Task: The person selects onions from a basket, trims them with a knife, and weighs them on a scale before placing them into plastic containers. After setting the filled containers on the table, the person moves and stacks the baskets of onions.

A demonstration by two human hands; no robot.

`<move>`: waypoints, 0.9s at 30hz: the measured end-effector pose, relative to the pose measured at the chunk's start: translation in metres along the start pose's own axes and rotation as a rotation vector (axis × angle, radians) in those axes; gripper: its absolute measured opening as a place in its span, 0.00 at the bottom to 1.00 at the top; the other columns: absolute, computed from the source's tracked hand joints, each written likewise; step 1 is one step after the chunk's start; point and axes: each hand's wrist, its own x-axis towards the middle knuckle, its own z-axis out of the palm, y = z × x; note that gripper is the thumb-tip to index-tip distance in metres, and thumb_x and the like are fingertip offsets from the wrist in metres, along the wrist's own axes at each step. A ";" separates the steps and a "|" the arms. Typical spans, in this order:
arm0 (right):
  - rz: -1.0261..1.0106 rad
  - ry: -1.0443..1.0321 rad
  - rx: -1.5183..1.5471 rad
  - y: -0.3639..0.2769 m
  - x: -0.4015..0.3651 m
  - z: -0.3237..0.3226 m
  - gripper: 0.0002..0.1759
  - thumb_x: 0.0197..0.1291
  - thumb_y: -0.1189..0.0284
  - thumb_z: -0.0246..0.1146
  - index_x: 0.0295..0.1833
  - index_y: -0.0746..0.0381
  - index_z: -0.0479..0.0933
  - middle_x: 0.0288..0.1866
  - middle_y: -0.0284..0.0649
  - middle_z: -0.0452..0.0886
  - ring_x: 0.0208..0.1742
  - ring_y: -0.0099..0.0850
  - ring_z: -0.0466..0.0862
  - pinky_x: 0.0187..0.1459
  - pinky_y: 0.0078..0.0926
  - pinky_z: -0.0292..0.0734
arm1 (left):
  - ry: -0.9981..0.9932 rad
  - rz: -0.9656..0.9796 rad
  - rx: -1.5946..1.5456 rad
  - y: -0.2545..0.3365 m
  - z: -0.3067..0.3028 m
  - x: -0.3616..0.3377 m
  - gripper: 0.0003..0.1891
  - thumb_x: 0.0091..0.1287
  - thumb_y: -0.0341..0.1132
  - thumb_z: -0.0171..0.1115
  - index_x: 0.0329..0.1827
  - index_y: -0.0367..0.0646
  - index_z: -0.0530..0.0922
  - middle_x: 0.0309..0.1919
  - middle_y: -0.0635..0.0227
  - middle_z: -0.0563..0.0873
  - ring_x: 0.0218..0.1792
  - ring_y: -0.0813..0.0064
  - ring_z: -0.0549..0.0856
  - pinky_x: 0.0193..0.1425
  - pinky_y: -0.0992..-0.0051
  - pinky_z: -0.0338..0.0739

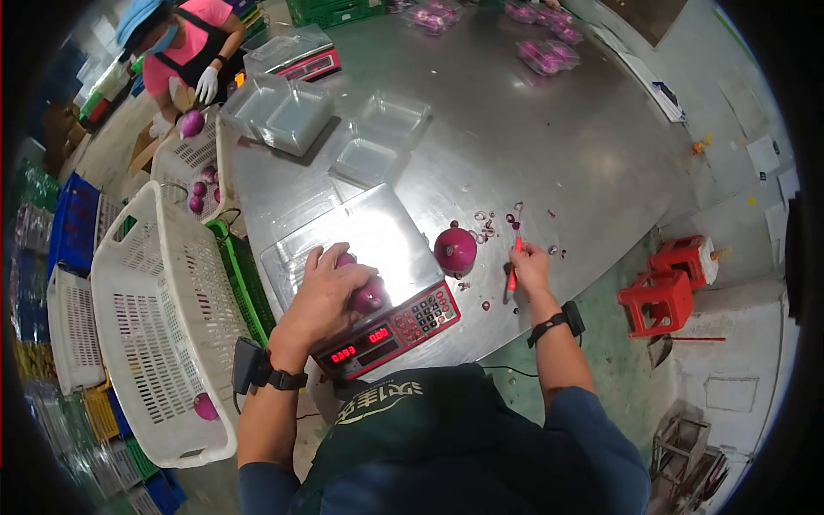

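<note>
My left hand [324, 292] is closed over red onions [367, 294] on the steel pan of a red digital scale [382, 335]. Its fingers cover part of them. The scale's red digits are lit. In my right hand [530, 266] is a small red-handled knife [513, 273], held just above the steel table; its blade is hard to make out. Between my hands, right beside the scale, sits a large round red onion [455, 250]. Small dark red trimmings [486, 225] lie scattered around it and near the knife.
Clear plastic trays [296, 116] stand stacked behind the scale. Packed onions [548, 57] lie on the steel table [601, 163] at the far side. White baskets [137, 300] are at left, one with an onion. A co-worker [193, 51] holds an onion. Red stools [657, 300] stand right.
</note>
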 end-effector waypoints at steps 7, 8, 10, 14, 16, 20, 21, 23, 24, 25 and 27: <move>0.243 -0.397 0.523 -0.066 -0.067 -0.003 0.13 0.61 0.74 0.59 0.52 0.63 0.76 0.29 0.35 0.76 0.25 0.27 0.80 0.26 0.30 0.79 | -0.039 0.032 -0.087 -0.006 -0.007 -0.004 0.31 0.44 0.26 0.77 0.57 0.49 0.84 0.55 0.58 0.85 0.70 0.45 0.74 0.77 0.44 0.59; 0.230 -0.428 0.590 -0.074 -0.079 0.004 0.13 0.62 0.75 0.58 0.52 0.62 0.75 0.29 0.35 0.76 0.25 0.26 0.80 0.24 0.29 0.77 | -0.037 0.026 -0.084 -0.002 -0.011 -0.002 0.31 0.44 0.26 0.77 0.57 0.49 0.84 0.55 0.58 0.85 0.70 0.45 0.74 0.77 0.44 0.59; 0.084 -0.542 0.585 -0.088 -0.103 0.019 0.12 0.64 0.79 0.57 0.53 0.61 0.73 0.30 0.34 0.76 0.24 0.25 0.78 0.25 0.26 0.76 | -0.183 0.002 -0.105 0.010 -0.022 0.004 0.30 0.43 0.26 0.76 0.56 0.45 0.83 0.52 0.54 0.84 0.68 0.45 0.76 0.77 0.48 0.61; -0.155 -0.759 0.576 -0.113 -0.148 0.039 0.09 0.65 0.78 0.62 0.50 0.61 0.76 0.30 0.28 0.74 0.25 0.19 0.74 0.28 0.19 0.68 | 0.055 0.128 -0.084 0.023 -0.021 0.002 0.29 0.43 0.28 0.75 0.54 0.42 0.82 0.49 0.53 0.83 0.61 0.48 0.80 0.74 0.55 0.68; -0.359 -0.705 0.397 -0.124 -0.163 0.040 0.07 0.65 0.79 0.63 0.48 0.62 0.77 0.30 0.28 0.75 0.26 0.18 0.74 0.29 0.19 0.67 | 0.111 -0.202 -0.426 0.038 -0.029 -0.009 0.30 0.45 0.29 0.73 0.56 0.40 0.79 0.51 0.56 0.84 0.56 0.56 0.84 0.68 0.63 0.76; -0.788 -0.552 0.119 -0.148 -0.188 0.034 0.19 0.58 0.74 0.71 0.55 0.61 0.80 0.28 0.38 0.75 0.27 0.31 0.79 0.33 0.33 0.75 | 0.206 -0.322 -1.099 0.027 -0.002 -0.041 0.36 0.48 0.28 0.70 0.64 0.39 0.69 0.57 0.60 0.82 0.54 0.69 0.85 0.60 0.69 0.81; -0.937 -0.492 0.113 -0.155 -0.194 0.033 0.21 0.56 0.75 0.71 0.57 0.60 0.81 0.29 0.41 0.76 0.28 0.37 0.81 0.34 0.36 0.78 | 0.210 -0.327 -1.095 0.027 0.001 -0.048 0.36 0.48 0.28 0.70 0.64 0.39 0.69 0.57 0.60 0.82 0.54 0.69 0.85 0.60 0.69 0.81; -1.039 -0.489 0.131 -0.167 -0.202 0.029 0.26 0.50 0.80 0.67 0.59 0.62 0.81 0.32 0.44 0.79 0.30 0.43 0.80 0.35 0.36 0.78 | 0.209 -0.380 -1.357 0.032 0.005 -0.057 0.37 0.47 0.27 0.69 0.65 0.39 0.68 0.56 0.61 0.81 0.51 0.71 0.85 0.56 0.70 0.84; -1.086 -0.498 0.036 -0.172 -0.205 0.025 0.27 0.49 0.78 0.68 0.60 0.60 0.81 0.32 0.44 0.79 0.31 0.44 0.82 0.36 0.39 0.79 | 0.221 -0.387 -1.390 0.040 0.003 -0.060 0.36 0.47 0.25 0.68 0.65 0.40 0.68 0.56 0.64 0.81 0.50 0.73 0.85 0.51 0.70 0.85; -1.130 -0.507 -0.061 -0.175 -0.208 0.022 0.29 0.49 0.77 0.69 0.62 0.59 0.81 0.32 0.43 0.79 0.33 0.45 0.83 0.36 0.42 0.80 | 0.221 -0.390 -1.391 0.042 0.004 -0.063 0.36 0.47 0.25 0.68 0.65 0.40 0.68 0.56 0.64 0.81 0.50 0.73 0.85 0.51 0.70 0.85; -1.150 -0.511 -0.103 -0.178 -0.213 0.020 0.30 0.47 0.77 0.69 0.62 0.60 0.81 0.34 0.43 0.78 0.35 0.45 0.83 0.38 0.43 0.80 | 0.203 -0.335 -1.301 0.046 0.005 -0.067 0.37 0.48 0.24 0.68 0.66 0.41 0.69 0.57 0.65 0.80 0.52 0.74 0.84 0.56 0.72 0.82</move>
